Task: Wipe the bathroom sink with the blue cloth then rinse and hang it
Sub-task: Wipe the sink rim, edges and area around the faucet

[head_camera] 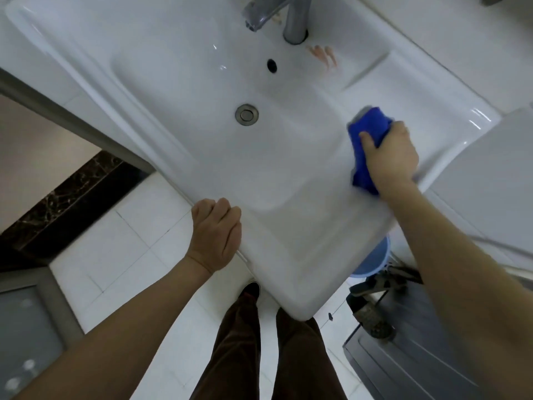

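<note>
White-tiled bathroom floor (138, 226), seen from above w/ a dark marble strip (66, 197) at left: a person in brown trousers (230, 356) stands at a white ceramic sink (259, 168) that runs diagonally across the frame. Right hand (389, 157) grips the blue cloth (367, 125), thumb over the top and fingers wrapped round the bunched fabric, pressing it to the flat ledge on the basin's right side, near the outer rim. Cloth sticks out past the hand at both ends, front and back; its edges are motion-blurred. Left hand (216, 235) sits at the sink's front rim, fingers curled into a loose fist, knuckles toward the basin, nothing seen in it. Chrome faucet (268, 13) stands at the back, spout over the bowl. Below it, the overflow hole (271, 65) and, further down, the round metal drain (246, 114). Orange-brown streaks (324, 54) mark the ceramic just beside the faucet base, well apart from the cloth. Under the sink's right corner, part of a blue bucket (375, 255) shows. One dark shoe (251, 288) pokes out below the rim.
</note>
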Motion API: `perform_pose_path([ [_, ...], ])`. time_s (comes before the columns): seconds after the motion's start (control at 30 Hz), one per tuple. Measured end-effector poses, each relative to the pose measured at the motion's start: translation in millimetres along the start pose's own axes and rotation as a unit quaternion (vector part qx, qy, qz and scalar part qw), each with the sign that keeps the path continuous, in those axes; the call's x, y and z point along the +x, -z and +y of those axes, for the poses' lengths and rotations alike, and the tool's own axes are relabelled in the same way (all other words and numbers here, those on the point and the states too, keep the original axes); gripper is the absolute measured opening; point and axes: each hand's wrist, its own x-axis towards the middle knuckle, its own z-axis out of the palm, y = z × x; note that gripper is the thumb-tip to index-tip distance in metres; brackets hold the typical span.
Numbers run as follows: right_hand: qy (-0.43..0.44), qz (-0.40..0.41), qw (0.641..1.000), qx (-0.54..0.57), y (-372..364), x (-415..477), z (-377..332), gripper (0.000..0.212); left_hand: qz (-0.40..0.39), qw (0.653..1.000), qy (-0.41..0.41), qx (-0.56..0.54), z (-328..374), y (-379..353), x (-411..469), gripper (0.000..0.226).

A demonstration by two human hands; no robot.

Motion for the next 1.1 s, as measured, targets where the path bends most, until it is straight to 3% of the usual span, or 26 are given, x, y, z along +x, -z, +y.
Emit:
perform_pose_path([
  [0.1,-0.007,0.002,1.0,0.014,-11,-19,-23,0.052,-0.003,1.0,0.004,0.001,0,0,1,0.026],
  [0.17,0.069,-0.088,0.993,0.027,-22,-81,-39,0.051,-0.001,1.0,-0.004,-0.005,4,-1,2,0.025],
  [0.27,0.22,-0.205,0.954,-0.01,-29,-147,-44,0.047,-0.016,1.0,-0.012,0.01,-3,0,-1,0.025],
  [0.37,0.191,-0.166,0.967,-0.03,-13,-88,-12,0.049,-0.009,1.0,-0.001,0.015,1,1,0,0.024],
  [0.47,0.122,-0.06,0.987,-0.084,17,3,21,0.057,0.001,1.0,-0.002,0.013,2,2,2,0.025],
  [0.53,0.135,-0.033,0.98,-0.144,31,35,28,0.059,0.0,1.0,-0.001,0.011,3,2,2,0.024],
  [0.6,0.15,-0.037,0.969,-0.193,41,44,32,0.058,-0.005,1.0,-0.003,0.006,3,3,2,0.024],
  [0.67,0.11,-0.036,0.973,-0.198,52,41,45,0.054,-0.013,1.0,-0.001,0.009,3,6,2,0.025],
  [0.8,0.018,-0.001,0.994,-0.109,67,22,83,0.051,-0.017,1.0,0.006,0.007,5,6,2,0.025],
  [0.97,0.054,0.028,0.99,-0.131,57,37,57,0.048,-0.027,0.999,0.019,-0.011,6,7,2,0.022],
  [1.1,0.115,-0.036,0.974,-0.191,40,10,28,0.045,-0.053,0.998,0.037,-0.028,9,13,3,0.014],
])
